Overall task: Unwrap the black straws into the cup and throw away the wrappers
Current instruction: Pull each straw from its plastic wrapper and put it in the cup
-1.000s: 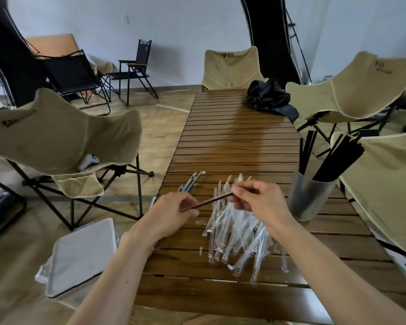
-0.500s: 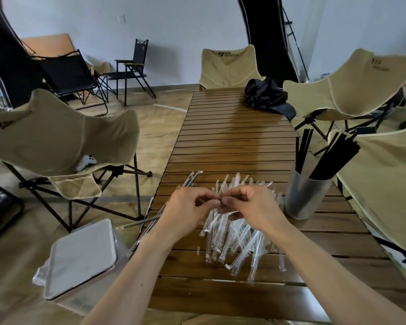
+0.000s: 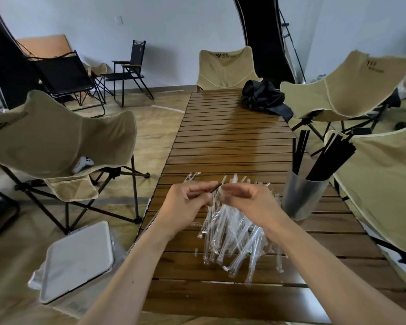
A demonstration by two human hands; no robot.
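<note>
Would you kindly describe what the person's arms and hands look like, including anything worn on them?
Both forearms are bare as far as the frame shows: no sleeves, gloves, watch or bracelets. The left hand and right hand carry no visible rings. A small dark mark shows on the left forearm. Nails look short and unpainted.

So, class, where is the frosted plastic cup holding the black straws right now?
In the head view, the frosted plastic cup stands on the slatted wooden table, near its right edge, just right of the right hand.
</note>
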